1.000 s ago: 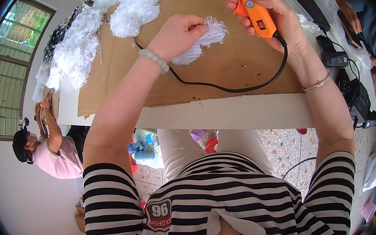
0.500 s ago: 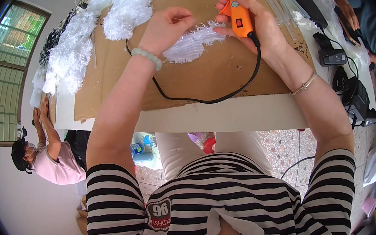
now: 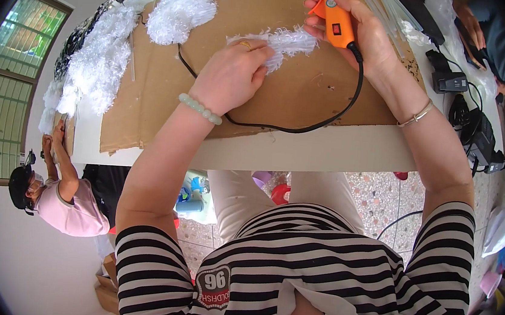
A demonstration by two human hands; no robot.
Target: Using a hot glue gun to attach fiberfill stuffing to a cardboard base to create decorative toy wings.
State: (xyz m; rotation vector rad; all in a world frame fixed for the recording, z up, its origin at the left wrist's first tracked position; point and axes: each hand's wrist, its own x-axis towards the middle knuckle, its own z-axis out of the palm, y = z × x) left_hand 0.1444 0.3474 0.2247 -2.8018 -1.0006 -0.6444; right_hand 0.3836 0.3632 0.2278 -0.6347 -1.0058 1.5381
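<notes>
My right hand (image 3: 370, 44) grips an orange hot glue gun (image 3: 337, 21), its fingers near the trigger and its nozzle toward the far edge of the picture. Below it, a strip of white fringed fabric (image 3: 297, 42) lies across the brown cardboard (image 3: 189, 124). My left hand (image 3: 231, 73) is closed on the strip's left end, its fingertips partly hidden. The strip's other end reaches the fingers of my right hand. From the gun's handle a black cord (image 3: 307, 130) loops over the cardboard and passes beneath my left wrist.
Heaps of white fluffy fringe (image 3: 181, 11) cover the far left of the white table (image 3: 277, 155). Clear sticks (image 3: 393, 25) and black power adapters (image 3: 451, 80) lie at the right. A co-worker in pink (image 3: 74, 210) stands at the left; another person's hand (image 3: 472, 27) shows at far right.
My left hand has lowered onto the white fringed strip and closed on its left end. The strip has shifted and turned, and the glue gun has moved slightly right.
</notes>
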